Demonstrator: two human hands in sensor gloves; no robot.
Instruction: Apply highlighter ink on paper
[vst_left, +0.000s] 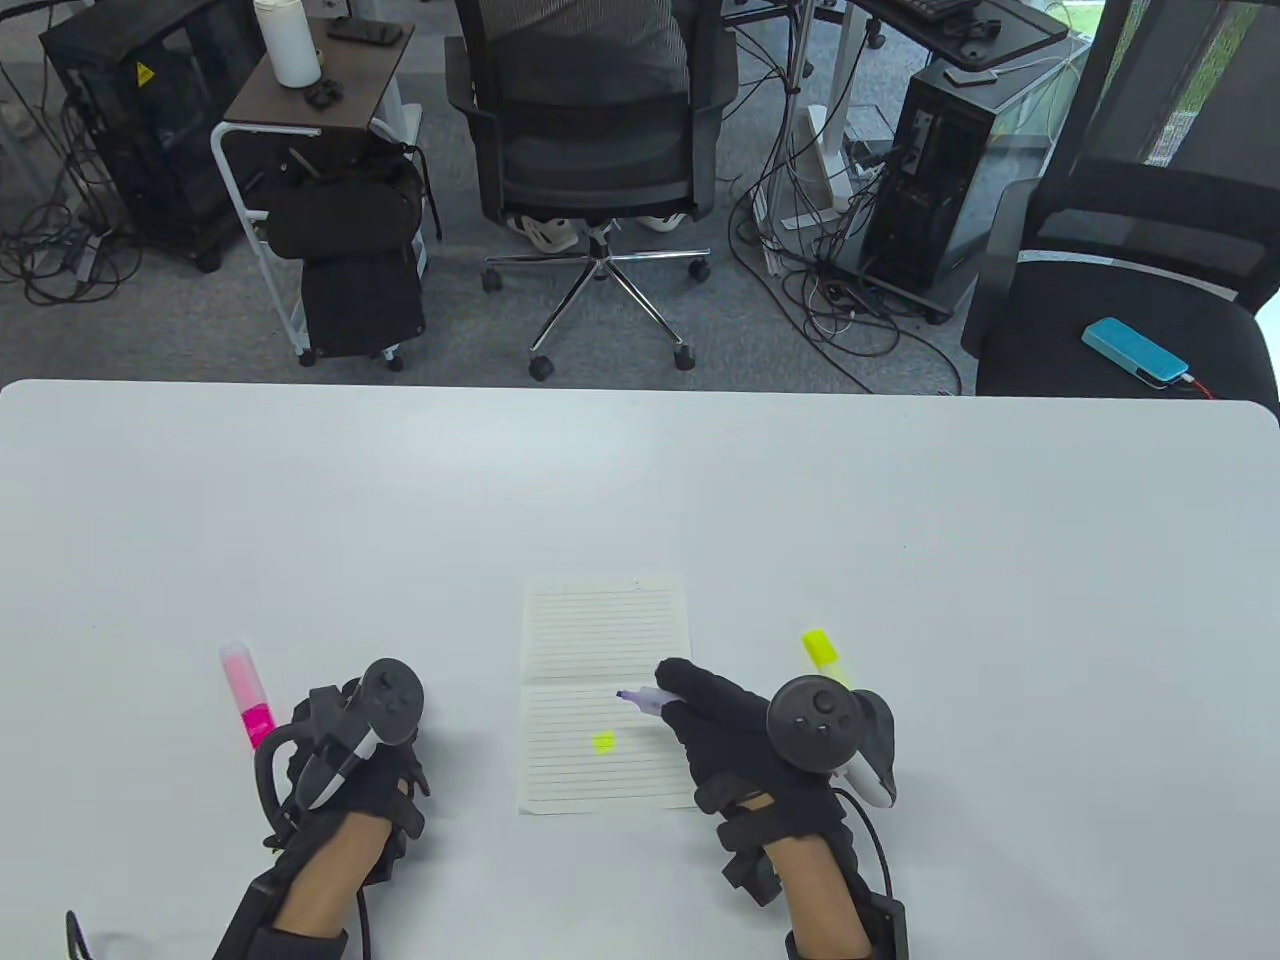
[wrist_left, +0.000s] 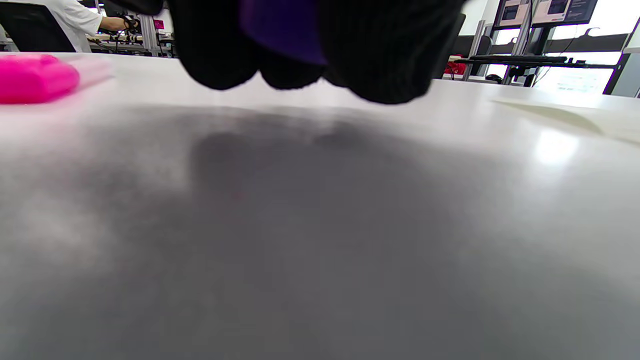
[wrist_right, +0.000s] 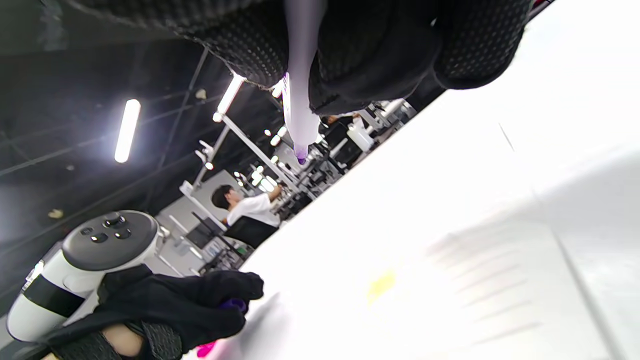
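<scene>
- Two gloved hands work at the white table (vst_left: 900, 520) in the table view: the right hand (vst_left: 745, 745) pinches a purple highlighter (vst_left: 640, 698), its tip over the middle fold of the lined paper (vst_left: 605, 640), just far of a yellow mark (vst_left: 603, 742). The left hand (vst_left: 350, 770) is curled left of the paper, beside a pink highlighter (vst_left: 247, 693). A yellow highlighter (vst_left: 824, 653) lies right of the paper.
- Left wrist view: the fingers (wrist_left: 220, 50) are folded around something purple (wrist_left: 282, 27), probably a cap, just above the table; the pink highlighter (wrist_left: 35, 77) lies to the left.
- Right wrist view: the fingers (wrist_right: 380, 55) clamp the pale purple barrel (wrist_right: 300, 100), nib bared and clear of the paper.
</scene>
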